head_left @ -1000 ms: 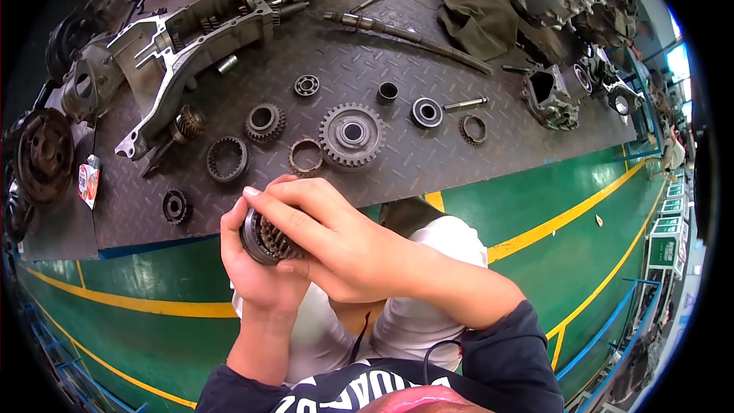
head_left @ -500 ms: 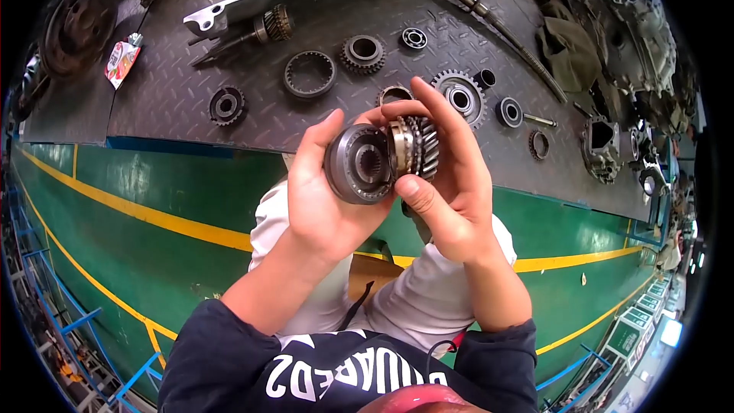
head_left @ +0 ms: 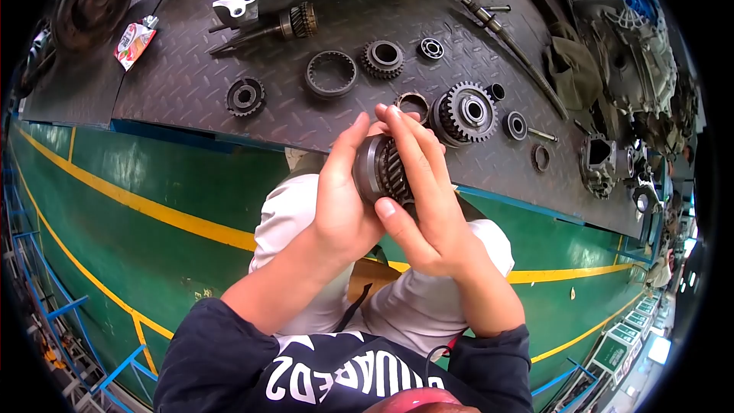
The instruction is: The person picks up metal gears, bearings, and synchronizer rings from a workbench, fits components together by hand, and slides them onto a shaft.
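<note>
Above my lap, at the table's near edge, my left hand (head_left: 341,203) grips a dark round synchronizer hub (head_left: 368,170) by its outer side. My right hand (head_left: 430,218) is closed on a helical gear (head_left: 394,170), thumb in front and fingers stretched over the top. The gear's slanted teeth face right, and its inner side lies against the hub; whether the two are fully seated I cannot tell. Both hands' fingertips nearly meet above the parts. Just beyond them, a thin brass-coloured ring (head_left: 414,99) is partly hidden by my fingers.
On the metal table (head_left: 183,99) lie a toothed hub (head_left: 245,97), a wide ring (head_left: 331,74), a small gear (head_left: 383,60), bearings (head_left: 431,49) and a large gear (head_left: 468,111). A long shaft (head_left: 520,61) and gearbox housings (head_left: 623,46) lie to the right.
My hands have brought the helical gear and the hub together; before, they were side by side with the hub's face turned up. The view has shifted slightly.
</note>
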### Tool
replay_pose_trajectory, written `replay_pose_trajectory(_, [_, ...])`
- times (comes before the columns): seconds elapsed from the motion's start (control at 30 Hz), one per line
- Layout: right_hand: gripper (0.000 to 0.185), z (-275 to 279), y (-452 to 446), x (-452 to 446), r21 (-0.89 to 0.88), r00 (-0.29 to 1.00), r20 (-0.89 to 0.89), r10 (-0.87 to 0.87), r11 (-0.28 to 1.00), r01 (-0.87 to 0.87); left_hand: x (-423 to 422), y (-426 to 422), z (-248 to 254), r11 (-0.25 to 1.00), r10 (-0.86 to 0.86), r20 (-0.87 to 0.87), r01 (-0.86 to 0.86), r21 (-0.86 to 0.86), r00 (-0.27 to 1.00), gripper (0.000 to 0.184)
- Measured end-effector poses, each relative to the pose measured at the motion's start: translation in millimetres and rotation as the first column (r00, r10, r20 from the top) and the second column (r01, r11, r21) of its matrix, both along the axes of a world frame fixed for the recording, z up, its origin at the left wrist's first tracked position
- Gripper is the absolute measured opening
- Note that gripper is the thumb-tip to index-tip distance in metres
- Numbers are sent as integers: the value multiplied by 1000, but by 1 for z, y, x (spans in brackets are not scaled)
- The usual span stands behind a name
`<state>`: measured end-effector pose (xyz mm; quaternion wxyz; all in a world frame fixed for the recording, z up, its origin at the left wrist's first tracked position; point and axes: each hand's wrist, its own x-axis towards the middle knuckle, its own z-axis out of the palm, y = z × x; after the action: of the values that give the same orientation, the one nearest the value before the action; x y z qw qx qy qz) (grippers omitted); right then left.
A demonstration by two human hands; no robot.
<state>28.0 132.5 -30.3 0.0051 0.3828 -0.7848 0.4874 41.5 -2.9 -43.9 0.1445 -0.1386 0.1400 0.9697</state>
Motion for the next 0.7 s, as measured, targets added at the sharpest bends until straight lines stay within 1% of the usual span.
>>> replay_pose_trajectory(0.07, [85, -2, 0, 0, 36, 1000, 23, 20, 999, -21, 0, -1, -9, 1000, 1, -13, 0, 20, 1000, 57])
replay_pose_trajectory(0.1, [85, -9, -1, -1, 25, 1000, -4, 6, 1000, -6, -1, -1, -12, 1000, 0, -19, 0, 31, 1000, 61])
replay_pose_trajectory(0.13, [85, -17, -3, -1, 15, 1000, -30, -9, 1000, 9, 0, -1, -13, 1000, 6, -19, -5, 16, 1000, 60])
replay_pose_trajectory(0.23, [87, -29, -9, -2, -97, 999, -32, 10, 995, -13, 1, -2, -15, 999, 25, -26, -26, -35, 999, 59])
replay_pose_trajectory(0.3, [88, -29, -13, -1, -136, 999, -32, 21, 990, -25, 3, -2, -17, 996, 44, -39, -47, -79, 998, 58])
replay_pose_trajectory(0.4, [88, -22, -14, 6, -86, 1000, -9, 3, 996, -4, 4, -4, -14, 992, 66, -86, -75, -106, 994, 56])
replay_pose_trajectory(0.47, [87, -13, -8, 6, -30, 997, 76, 1, 1000, 1, 6, -3, -10, 989, 71, -75, -79, -122, 995, 46])
replay_pose_trajectory(0.5, [87, -12, -9, 7, -23, 997, 71, 1, 1000, 1, 8, -2, -9, 988, 74, -70, -82, -130, 995, 41])
replay_pose_trajectory(0.6, [86, -11, -11, 9, -4, 999, 42, 4, 1000, -3, 13, 2, -15, 955, 150, -102, -171, -243, 983, 51])
replay_pose_trajectory(0.67, [86, -10, -12, 10, 6, 1000, -1, 9, 1000, -9, 12, 2, -27, 964, 126, -254, -179, -199, 959, 44])
replay_pose_trajectory(0.7, [85, -8, -12, 11, 4, 1000, 10, 14, 1000, -14, 12, 2, -23, 965, 126, -260, -179, -190, 957, 42])
